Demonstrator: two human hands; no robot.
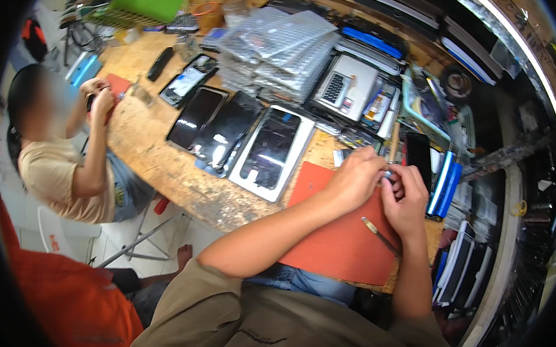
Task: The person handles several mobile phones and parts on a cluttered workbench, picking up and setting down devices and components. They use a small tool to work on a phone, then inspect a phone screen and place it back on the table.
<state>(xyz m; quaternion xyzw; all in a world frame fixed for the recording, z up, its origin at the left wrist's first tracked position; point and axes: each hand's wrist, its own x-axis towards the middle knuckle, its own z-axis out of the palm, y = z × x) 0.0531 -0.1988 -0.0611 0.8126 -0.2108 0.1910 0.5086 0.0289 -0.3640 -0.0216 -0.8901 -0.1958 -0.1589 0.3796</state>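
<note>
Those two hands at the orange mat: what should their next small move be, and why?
Probably lower the small piece toward the mat. The right hand seems to pinch it, close against the left hand, near the mat's far edge, and much of it is hidden. Brought low over the mat, it might be easier to find if it slipped.
</note>
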